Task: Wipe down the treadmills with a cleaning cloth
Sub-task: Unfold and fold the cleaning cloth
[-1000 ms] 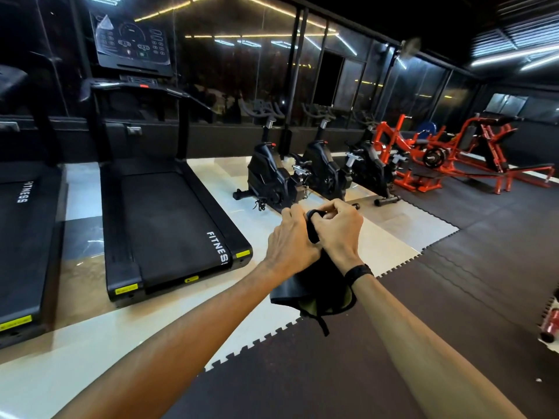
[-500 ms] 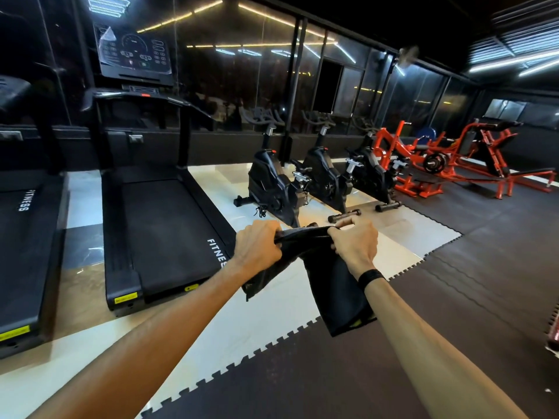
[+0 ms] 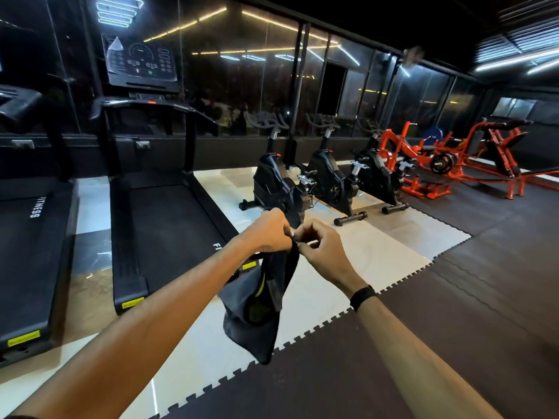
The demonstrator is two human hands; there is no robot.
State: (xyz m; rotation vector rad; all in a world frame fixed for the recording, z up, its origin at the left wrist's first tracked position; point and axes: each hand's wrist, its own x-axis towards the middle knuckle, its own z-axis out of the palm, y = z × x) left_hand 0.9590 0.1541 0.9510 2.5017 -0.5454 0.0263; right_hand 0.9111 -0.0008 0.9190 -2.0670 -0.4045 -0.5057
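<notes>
Both hands, left hand (image 3: 267, 234) and right hand (image 3: 320, 247), pinch dark folded cleaning cloth (image 3: 257, 309) right of black treadmill (image 3: 163, 225). Risk: pinch slips, cloth drops onto floor.

Far-left treadmill (image 3: 33, 252): white "FITNESS" printed along the belt, first letter partly cut off. Treadmill next to it (image 3: 163, 225): only "FI" shows at the near right corner of the belt, rest hidden behind the left forearm. Yellow stickers on the near ends of both decks, print too small to read. Console panel (image 3: 140, 60) has buttons and a dial, nothing legible.
</notes>
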